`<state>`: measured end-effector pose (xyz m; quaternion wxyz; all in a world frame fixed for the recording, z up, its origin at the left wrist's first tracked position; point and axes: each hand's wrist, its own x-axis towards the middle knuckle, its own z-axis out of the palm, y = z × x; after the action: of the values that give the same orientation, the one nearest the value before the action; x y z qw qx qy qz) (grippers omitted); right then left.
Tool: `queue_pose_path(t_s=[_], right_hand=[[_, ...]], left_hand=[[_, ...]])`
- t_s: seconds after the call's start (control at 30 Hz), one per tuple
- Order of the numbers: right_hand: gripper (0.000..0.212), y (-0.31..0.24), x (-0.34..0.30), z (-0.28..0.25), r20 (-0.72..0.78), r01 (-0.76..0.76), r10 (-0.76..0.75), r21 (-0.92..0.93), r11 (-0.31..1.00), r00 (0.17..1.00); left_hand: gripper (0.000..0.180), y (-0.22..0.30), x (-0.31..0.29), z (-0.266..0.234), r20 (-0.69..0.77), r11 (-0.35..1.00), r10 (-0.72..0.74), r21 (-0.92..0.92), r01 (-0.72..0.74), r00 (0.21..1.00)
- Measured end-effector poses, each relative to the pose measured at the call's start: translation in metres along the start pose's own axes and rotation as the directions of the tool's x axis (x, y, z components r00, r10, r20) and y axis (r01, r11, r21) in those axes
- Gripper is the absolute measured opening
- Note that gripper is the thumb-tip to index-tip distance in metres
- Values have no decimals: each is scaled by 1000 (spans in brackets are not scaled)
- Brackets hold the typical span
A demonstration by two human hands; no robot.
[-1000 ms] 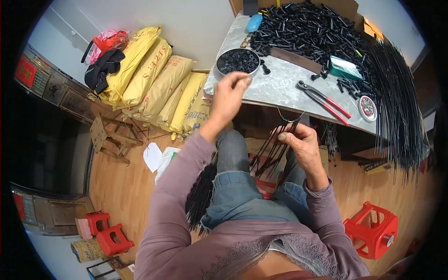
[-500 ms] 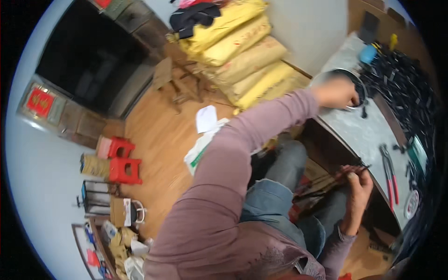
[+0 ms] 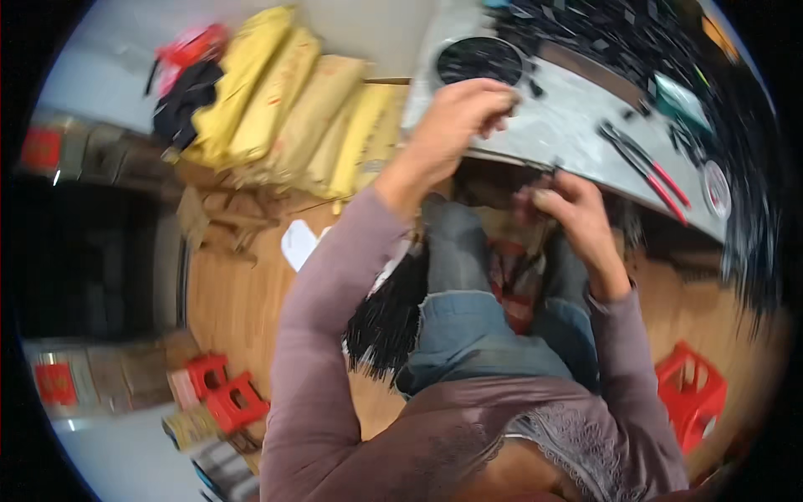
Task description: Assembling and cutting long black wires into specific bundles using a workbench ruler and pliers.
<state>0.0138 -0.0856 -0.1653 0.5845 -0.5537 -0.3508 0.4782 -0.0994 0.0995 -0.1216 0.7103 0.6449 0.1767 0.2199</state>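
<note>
My left hand (image 3: 468, 121) is over the near edge of the grey tabletop (image 3: 560, 125), just in front of a round bowl (image 3: 525, 60) of small black pieces (image 3: 478, 63). Its fingers are bent and pressed together; anything between them is too small to make out. To its right, my right hand (image 3: 577, 217) is held in front of the table edge, above my lap. Thumb and fingers there are pinched near a small dark tip (image 3: 552, 167), but motion blur hides what they grip. Long-handled pliers with red grips (image 3: 665, 188) lie on the table, right of my right hand.
A large heap of black pieces (image 3: 602, 33) covers the table's far side, behind a brown strip (image 3: 594, 75). A round white-rimmed item (image 3: 716, 188) lies at the right. Yellow sacks (image 3: 276, 117) are stacked left. Red stools (image 3: 693, 393) and black strands (image 3: 389, 318) are on the floor.
My left hand has come out of the bowl and drawn back toward my right hand. The whole view has turned, so the table now lies ahead of me. My right hand keeps its pinch.
</note>
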Motion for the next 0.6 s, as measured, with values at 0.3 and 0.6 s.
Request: queue_pose_path(t_s=[0.3, 0.6], right_hand=[[21, 6, -24, -7, 85, -49, 40, 98, 994, 996], [22, 11, -42, -21, 27, 23, -26, 109, 994, 999]], left_hand=[[30, -13, -41, 25, 73, 903, -229, -355, 240, 971], [25, -21, -55, 61, 251, 809, -293, -450, 379, 923]])
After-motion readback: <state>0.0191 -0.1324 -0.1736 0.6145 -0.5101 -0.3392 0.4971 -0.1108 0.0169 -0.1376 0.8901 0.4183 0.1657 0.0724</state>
